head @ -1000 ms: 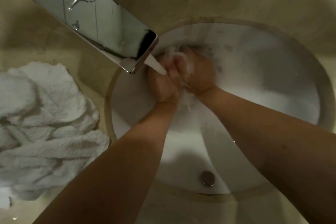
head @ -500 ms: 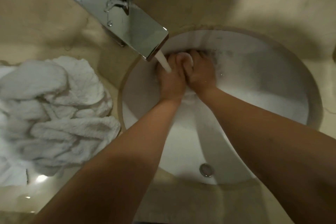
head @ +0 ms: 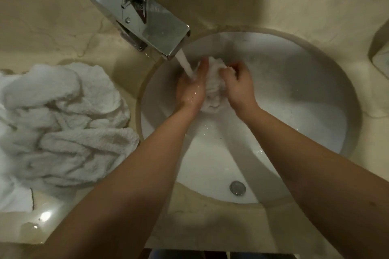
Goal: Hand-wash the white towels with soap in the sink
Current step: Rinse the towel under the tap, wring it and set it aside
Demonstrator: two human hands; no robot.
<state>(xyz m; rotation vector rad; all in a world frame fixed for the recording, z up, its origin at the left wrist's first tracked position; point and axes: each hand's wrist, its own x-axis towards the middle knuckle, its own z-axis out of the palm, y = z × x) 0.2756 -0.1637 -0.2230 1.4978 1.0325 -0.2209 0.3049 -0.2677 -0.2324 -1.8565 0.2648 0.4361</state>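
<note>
Nearest me I see the drain in the sink, then my left hand and right hand, fingers clamped on a wet towel under the faucet, more towels heaped on the tabletop.

No readable text, labels, brands, numbers or signs anywhere.

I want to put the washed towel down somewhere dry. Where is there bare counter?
Bare counter runs behind the sink, right of the faucet. Another strip lies behind the towel pile, left of the faucet. The pile crowds the left; both hands fill the basin.
</note>
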